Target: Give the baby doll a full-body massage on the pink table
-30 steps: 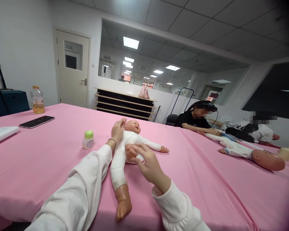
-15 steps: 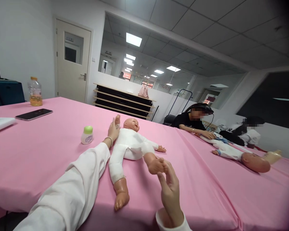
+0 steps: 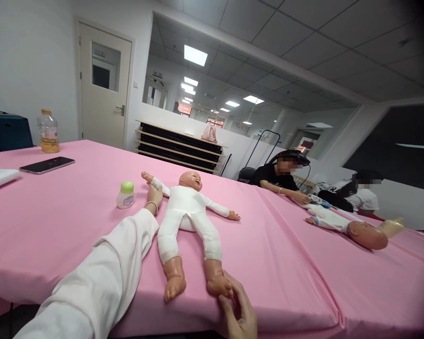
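Observation:
A baby doll (image 3: 188, 203) in a white cloth body lies on its back on the pink tablecloth (image 3: 268, 278), its head away from me and its feet near the front edge. My left hand (image 3: 154, 195) is closed around the doll's outstretched arm at the left; its fingertips are partly hidden. At the doll's foot on the right, my right hand (image 3: 242, 310) curls its thumb and fingers round the toes. Both legs rest straight and slightly apart. A small white bottle with a green cap (image 3: 126, 195) stands just left of my left hand.
A phone (image 3: 48, 165), a white box-like object (image 3: 0, 179) and a drink bottle (image 3: 49, 132) occupy the table's left side. Across on the right, a person in black (image 3: 275, 181) handles another doll (image 3: 339, 222). Another person (image 3: 365, 197) sits beyond.
My right hand has brought the doll's raised leg down and toward me onto the table. My left hand and the doll's arm have shifted left and lower, away from the head.

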`<state>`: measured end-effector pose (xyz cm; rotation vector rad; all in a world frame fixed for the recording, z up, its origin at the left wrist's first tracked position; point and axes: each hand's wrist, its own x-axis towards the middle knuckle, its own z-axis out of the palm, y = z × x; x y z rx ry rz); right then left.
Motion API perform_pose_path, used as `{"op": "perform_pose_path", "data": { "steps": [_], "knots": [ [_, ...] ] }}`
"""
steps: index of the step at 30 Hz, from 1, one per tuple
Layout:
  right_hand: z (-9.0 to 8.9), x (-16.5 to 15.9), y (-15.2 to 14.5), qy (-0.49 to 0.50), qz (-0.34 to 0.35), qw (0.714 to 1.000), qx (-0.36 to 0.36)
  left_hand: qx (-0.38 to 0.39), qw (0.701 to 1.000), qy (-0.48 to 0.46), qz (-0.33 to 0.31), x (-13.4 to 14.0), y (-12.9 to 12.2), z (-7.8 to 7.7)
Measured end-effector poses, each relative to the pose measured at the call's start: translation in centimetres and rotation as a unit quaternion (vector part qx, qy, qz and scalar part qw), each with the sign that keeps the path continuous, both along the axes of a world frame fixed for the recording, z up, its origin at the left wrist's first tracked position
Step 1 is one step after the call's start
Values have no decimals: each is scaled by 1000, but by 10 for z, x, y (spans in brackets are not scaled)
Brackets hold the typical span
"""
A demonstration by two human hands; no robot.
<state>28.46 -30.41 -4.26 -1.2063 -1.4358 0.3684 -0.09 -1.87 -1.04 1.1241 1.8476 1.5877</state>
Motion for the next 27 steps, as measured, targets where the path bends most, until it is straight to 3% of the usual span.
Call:
{"op": "perform_pose_path", "data": {
  "steps": [5,9,13,17,19,22,24,27],
  "knots": [
    [33,-11,18,-22,-22,999,30,6,995,103,-11,11,-11,15],
    [72,-39,41,-62,29,991,115,52,973,223,-36,28,-15,36],
    [94,-77,58,-196,144,959,141,76,915,388,-85,42,-18,51],
    [93,-98,65,-294,211,923,132,80,834,517,-177,49,-20,54],
    [90,-98,66,-292,214,923,127,77,820,533,-195,49,-21,53],
    [84,-89,65,-243,226,937,109,72,838,512,-176,46,-20,50],
    [78,-79,61,-180,211,954,113,62,870,466,-147,43,-18,47],
    [64,-62,50,-75,126,981,128,38,933,343,-97,35,-13,40]
  ]
}}
